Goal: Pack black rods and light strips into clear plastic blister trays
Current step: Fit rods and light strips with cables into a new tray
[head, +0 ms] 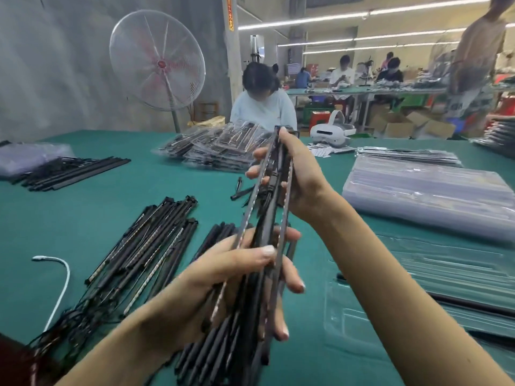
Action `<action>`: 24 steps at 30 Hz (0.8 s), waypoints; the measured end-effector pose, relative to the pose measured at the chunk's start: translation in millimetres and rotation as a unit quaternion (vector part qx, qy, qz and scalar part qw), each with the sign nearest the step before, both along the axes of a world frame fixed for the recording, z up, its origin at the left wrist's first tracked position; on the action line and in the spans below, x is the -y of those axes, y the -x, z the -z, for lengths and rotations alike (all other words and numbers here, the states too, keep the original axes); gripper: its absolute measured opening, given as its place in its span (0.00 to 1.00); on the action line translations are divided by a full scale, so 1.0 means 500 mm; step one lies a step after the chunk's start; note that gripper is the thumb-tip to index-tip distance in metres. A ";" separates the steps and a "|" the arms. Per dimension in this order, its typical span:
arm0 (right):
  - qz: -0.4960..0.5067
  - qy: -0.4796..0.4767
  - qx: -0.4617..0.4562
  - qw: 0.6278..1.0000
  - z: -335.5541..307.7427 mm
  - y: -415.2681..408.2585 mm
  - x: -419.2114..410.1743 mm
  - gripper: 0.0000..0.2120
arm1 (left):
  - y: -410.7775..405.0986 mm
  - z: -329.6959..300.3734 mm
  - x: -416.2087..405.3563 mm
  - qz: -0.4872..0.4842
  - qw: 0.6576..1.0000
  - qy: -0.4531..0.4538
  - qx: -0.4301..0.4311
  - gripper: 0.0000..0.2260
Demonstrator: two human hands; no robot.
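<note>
Black bundle (269,207): rods and light strips gathered together, held up over the green table (92,218) at centre, its far end tipped toward 12 o'clock.
Left hand (237,277): clasped the near end of the bundle, thumb across the top, fingers curled round the underside.
Right hand (295,179): gripped the far end, fingers wrapped round it from the 3 o'clock side.
Loose rods and strips (150,246): lay in a heap on the table at 9 o'clock from the hands.
Second rod pile (69,172): lay farther off at 10 o'clock.
Clear trays (429,190): stacked at 2 o'clock; one open tray (446,274) lay flat at 4 o'clock.
Packed trays (220,147): piled at 12 o'clock, before a seated person (263,105).
Fan (157,61): stood at 11 o'clock.
</note>
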State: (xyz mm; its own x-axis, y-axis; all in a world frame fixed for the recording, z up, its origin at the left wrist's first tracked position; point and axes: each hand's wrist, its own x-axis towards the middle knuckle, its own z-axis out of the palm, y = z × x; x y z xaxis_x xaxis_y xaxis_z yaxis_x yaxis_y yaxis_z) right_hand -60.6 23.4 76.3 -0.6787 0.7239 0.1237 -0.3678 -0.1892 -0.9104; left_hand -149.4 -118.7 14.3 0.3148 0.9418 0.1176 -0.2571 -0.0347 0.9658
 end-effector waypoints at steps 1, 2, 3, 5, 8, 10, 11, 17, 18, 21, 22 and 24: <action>-0.004 -0.017 0.050 0.999 0.001 -0.021 -0.015 0.30 | -0.040 -0.017 -0.004 0.012 1.000 0.005 0.028 0.19; -0.009 -0.045 0.100 0.994 -0.002 -0.049 -0.027 0.34 | -0.080 -0.023 -0.003 0.008 0.999 0.006 0.037 0.16; -0.012 -0.062 0.135 0.989 -0.002 -0.076 -0.040 0.37 | -0.116 -0.022 -0.007 -0.009 0.999 0.010 0.039 0.15; 0.024 -0.094 0.168 0.981 -0.003 -0.137 -0.062 0.39 | -0.169 -0.007 -0.027 -0.015 0.998 0.016 0.061 0.16; 0.181 -0.225 0.321 0.902 -0.013 -0.240 -0.096 0.46 | -0.244 0.013 -0.056 0.026 0.996 0.032 0.082 0.15; 0.232 -0.268 0.352 0.866 -0.004 -0.309 -0.110 0.47 | -0.294 0.023 -0.071 0.054 0.993 0.035 0.095 0.16; 0.213 -0.254 0.337 0.881 0.005 -0.342 -0.111 0.45 | -0.318 0.027 -0.079 0.062 0.993 0.036 0.097 0.16; 0.062 -0.078 0.151 0.983 0.085 -0.507 -0.075 0.35 | -0.428 0.033 -0.146 0.044 0.991 0.032 0.124 0.17; 0.060 -0.060 0.127 0.988 0.100 -0.528 -0.068 0.33 | -0.438 0.033 -0.157 0.038 0.992 0.033 0.119 0.16; 0.080 -0.028 0.063 0.994 0.139 -0.568 -0.058 0.26 | -0.461 0.040 -0.190 -0.002 0.996 0.027 0.087 0.11; 0.088 -0.008 0.031 0.996 0.153 -0.575 -0.057 0.26 | -0.468 0.045 -0.202 -0.025 0.996 0.016 0.083 0.11; 0.062 0.053 -0.031 0.996 0.183 -0.581 -0.050 0.31 | -0.476 0.050 -0.224 -0.074 0.993 -0.001 0.090 0.14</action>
State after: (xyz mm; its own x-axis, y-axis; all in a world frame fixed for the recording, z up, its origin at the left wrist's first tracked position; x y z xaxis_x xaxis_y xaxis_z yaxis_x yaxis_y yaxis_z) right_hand 229.9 48.5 -15.1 -0.5766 0.8129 0.0816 -0.4500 -0.2326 -0.8622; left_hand 88.3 -6.6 -10.5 0.1470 0.9760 0.1606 -0.4172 -0.0860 0.9047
